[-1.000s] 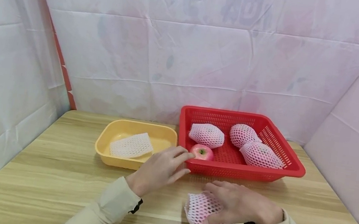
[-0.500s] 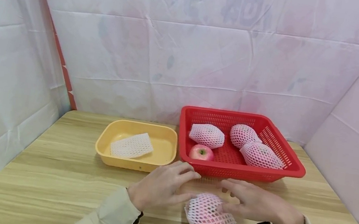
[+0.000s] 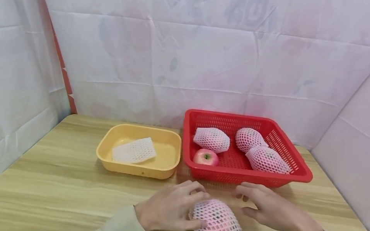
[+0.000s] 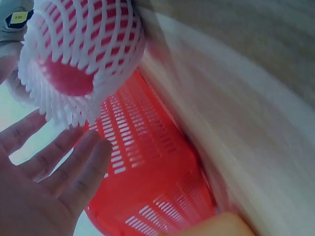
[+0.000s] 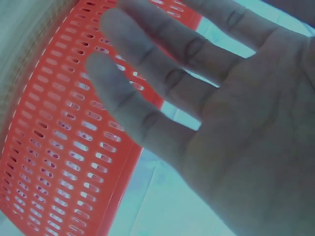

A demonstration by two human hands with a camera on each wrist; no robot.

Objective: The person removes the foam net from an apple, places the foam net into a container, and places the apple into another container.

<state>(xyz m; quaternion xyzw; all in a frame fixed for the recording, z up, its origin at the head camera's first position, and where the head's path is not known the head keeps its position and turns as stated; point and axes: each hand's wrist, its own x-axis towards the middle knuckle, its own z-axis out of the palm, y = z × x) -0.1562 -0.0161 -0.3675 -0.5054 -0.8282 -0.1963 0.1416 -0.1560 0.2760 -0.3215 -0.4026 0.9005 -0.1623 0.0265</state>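
Note:
On the table, near the front, lies an apple in a white foam net sleeve. My left hand is at its left side, thumb low and fingers along the upper edge. The left wrist view shows the net's open end with red apple skin inside; the left fingers are extended close to its rim, and whether they touch it is unclear. To the right of the sleeved apple, my right hand hovers apart from it, holding nothing, its fingers spread in the right wrist view.
Behind the hands stands a red perforated basket with several net-wrapped fruits and one bare apple. Left of it is a yellow tray with a flat foam net inside. White cloth walls enclose the table.
My right hand has let go of the sleeved apple and drawn away to the right. My left hand has come down from the basket's edge to the apple's left side.

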